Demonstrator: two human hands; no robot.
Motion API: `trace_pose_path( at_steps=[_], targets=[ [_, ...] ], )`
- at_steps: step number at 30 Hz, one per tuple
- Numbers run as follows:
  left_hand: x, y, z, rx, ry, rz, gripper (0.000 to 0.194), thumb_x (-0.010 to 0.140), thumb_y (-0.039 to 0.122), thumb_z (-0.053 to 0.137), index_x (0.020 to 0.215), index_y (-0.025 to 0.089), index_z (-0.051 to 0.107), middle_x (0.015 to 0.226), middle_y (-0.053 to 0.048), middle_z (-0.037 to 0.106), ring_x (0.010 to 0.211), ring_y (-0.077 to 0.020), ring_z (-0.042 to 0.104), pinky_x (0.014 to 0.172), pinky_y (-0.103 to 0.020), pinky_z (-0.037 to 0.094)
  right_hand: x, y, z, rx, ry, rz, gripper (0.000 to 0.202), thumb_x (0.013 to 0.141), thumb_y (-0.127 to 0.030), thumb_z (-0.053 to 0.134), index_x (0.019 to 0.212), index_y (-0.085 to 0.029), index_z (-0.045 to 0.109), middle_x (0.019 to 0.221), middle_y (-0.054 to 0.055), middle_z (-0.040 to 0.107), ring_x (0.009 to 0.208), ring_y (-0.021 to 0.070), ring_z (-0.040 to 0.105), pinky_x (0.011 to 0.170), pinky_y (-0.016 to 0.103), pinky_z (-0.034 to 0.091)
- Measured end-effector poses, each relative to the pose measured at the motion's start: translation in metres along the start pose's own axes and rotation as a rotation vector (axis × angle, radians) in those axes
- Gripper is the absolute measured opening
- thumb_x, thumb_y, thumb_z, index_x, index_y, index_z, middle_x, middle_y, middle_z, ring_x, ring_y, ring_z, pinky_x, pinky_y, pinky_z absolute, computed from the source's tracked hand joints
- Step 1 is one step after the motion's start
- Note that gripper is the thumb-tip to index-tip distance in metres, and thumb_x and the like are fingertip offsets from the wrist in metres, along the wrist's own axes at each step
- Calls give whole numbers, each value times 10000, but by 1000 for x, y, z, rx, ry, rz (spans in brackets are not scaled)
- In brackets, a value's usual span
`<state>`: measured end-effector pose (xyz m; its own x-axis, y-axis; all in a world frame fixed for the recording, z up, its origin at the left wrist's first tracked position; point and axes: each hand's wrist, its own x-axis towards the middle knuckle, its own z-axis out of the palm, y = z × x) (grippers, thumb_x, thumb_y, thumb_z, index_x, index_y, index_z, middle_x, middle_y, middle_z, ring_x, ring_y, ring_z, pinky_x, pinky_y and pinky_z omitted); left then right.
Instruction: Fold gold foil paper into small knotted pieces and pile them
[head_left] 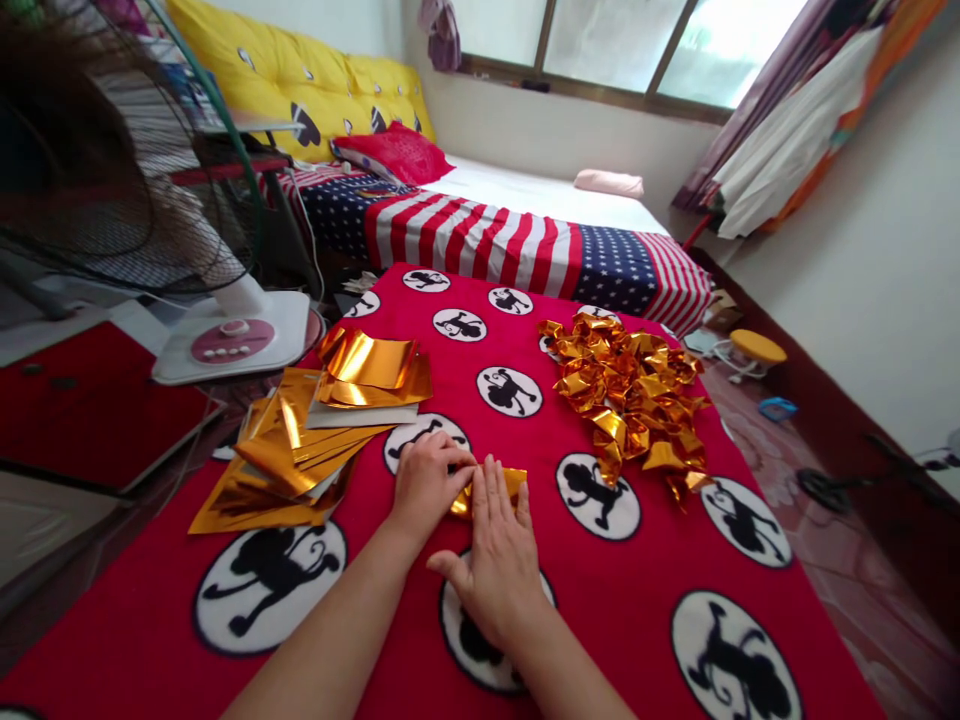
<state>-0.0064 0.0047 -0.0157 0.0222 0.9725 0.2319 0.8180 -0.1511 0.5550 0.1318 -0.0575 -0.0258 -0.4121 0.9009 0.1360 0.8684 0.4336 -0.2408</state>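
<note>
A small gold foil sheet (516,484) lies on the red cloth with black monkey prints (517,320), mostly covered by both hands. My right hand (495,545) rests flat on the foil, fingers stretched forward and thumb out to the left. At the foil's left edge, my left hand (431,480) is curled, with its thumb and fingertips together against the foil. To the left sits a loose stack of gold foil sheets (300,440), with some grey-white undersides showing. A heap of folded gold foil pieces (630,390) lies at the back right of the cloth.
A fan with a white base (277,320) stands at the left, beside the cloth-covered surface. Behind is a bed with a striped and starred cover (480,235) and a red pillow (397,153). A yellow stool (758,346) is on the floor at the right.
</note>
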Motion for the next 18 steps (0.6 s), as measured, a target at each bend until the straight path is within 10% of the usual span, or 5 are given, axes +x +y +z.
trace_pose_path(
  at_steps=[18],
  targets=[
    [1, 13, -13, 77, -47, -40, 66, 777, 336, 722, 795, 286, 761, 979, -39, 654, 1007, -245, 549, 896, -408, 408, -10, 24, -8, -114, 18, 147, 767, 906, -555, 428, 1489, -70, 311, 1579, 148, 191, 1475, 313, 105, 1169, 549, 41]
  ],
)
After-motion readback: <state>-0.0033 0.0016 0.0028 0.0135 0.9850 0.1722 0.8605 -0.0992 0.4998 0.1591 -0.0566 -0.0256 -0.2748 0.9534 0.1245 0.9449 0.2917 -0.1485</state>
